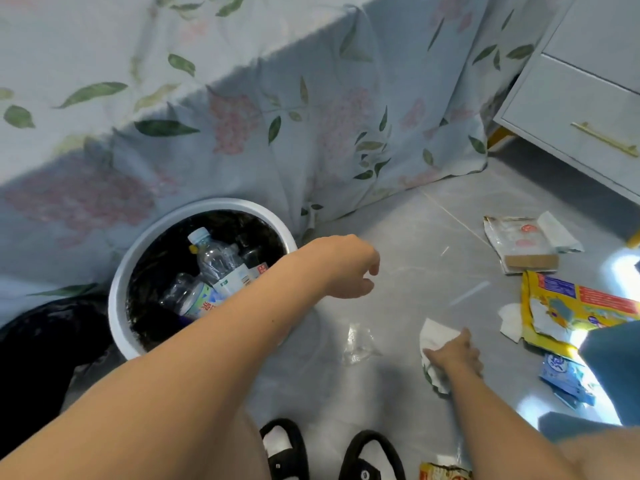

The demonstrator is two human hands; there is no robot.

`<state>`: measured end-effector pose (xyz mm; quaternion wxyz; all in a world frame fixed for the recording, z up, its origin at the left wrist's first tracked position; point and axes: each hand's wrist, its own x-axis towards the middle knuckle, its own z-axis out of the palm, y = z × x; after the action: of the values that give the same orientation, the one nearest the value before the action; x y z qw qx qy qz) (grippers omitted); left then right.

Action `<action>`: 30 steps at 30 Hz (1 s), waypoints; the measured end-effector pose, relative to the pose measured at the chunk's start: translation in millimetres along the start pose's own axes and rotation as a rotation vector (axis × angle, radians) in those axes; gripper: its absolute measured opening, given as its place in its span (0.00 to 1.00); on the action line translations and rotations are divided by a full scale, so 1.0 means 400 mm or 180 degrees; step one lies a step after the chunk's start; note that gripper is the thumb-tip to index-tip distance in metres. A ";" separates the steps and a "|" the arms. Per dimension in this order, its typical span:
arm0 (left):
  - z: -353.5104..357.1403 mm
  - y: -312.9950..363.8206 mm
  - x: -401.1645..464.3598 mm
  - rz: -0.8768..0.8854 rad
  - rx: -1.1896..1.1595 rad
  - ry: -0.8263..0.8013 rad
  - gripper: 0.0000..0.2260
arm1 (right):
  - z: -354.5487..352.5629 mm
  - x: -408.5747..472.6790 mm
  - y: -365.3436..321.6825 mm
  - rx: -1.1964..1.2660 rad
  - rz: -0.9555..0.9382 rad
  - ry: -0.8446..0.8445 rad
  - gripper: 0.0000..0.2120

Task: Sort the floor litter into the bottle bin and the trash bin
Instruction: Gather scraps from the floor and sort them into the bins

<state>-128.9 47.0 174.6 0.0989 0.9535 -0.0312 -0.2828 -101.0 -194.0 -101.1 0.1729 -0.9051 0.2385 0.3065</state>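
Far left, a black bag [41, 348] slumps on the floor, touching the white bin [119, 282]. That bin stands at 9 o'clock from centre against the floral bedsheet [242, 98], lined in black. Inside I see clear plastic bottles; the biggest bottle [216, 258] has its white cap at 11 o'clock and its base at 5, long axis running that diagonal. Its labels show green and red print, too blurred for me to read. My left hand [346, 268] hangs just past the bin rim at 3 o'clock of it, fingers loosely curled downward, nothing in it. Below it a crumpled clear wrapper [358, 341] lies on the grey floor [398, 237]. At 6 o'clock, black slippers [287, 448]. My right hand [457, 351] is down on a white tissue [436, 337], fingers pressed onto it, some curled at its lower edge; I cannot tell if it is truly gripped. Right of that, at 2 o'clock, a silver packet [519, 240] with red round marks, unreadable. At 3 o'clock a torn yellow bag [568, 310] with blue and red panels, text illegible. Under it a blue packet [564, 379] with white characters, unclear. Top right, a white drawer unit [588, 98] with a gold handle.
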 end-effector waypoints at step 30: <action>-0.055 -0.077 0.016 -0.0078 -0.0135 0.0140 0.16 | 0.194 -0.092 -0.158 0.0019 -0.1560 -0.1148 0.30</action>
<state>-111.3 80.3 182.8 0.1164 0.9575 -0.0114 -0.2635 -129.3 -94.3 -125.7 0.2840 -0.8662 -0.0207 0.4107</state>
